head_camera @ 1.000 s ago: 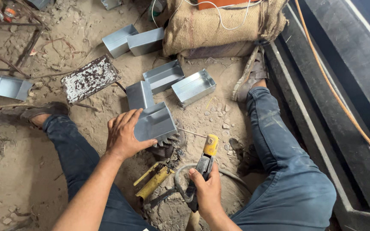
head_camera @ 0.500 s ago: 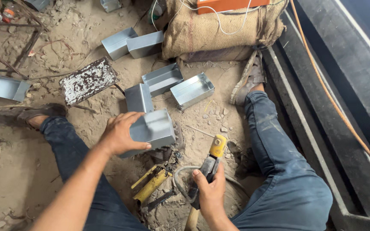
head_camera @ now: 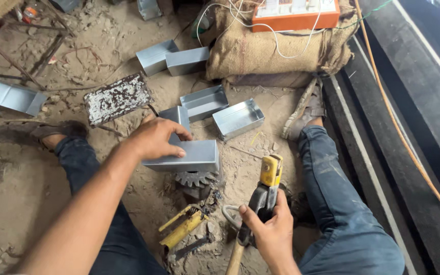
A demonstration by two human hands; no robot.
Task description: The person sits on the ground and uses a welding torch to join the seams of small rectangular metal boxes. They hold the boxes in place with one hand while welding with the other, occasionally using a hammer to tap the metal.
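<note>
- Left hand [head_camera: 155, 138] grips a metal box [head_camera: 185, 156] at frame centre, fingers curled over its top edge, above a gear [head_camera: 196, 178].
- Right hand [head_camera: 270, 230], lower centre, fingers wrapped around a yellow-tipped holder [head_camera: 267, 186].

At frame centre the sheet-metal box [head_camera: 187, 155] is plain silver-grey, as are the open trays [head_camera: 238, 118] above it. The tool head [head_camera: 271, 170] at lower centre is yellow. The flat plate [head_camera: 117, 98] at upper left is dark, speckled white. The case [head_camera: 295, 12] at the top is orange on tan burlap [head_camera: 260, 56]. The jeans [head_camera: 350, 214] are faded blue.
</note>
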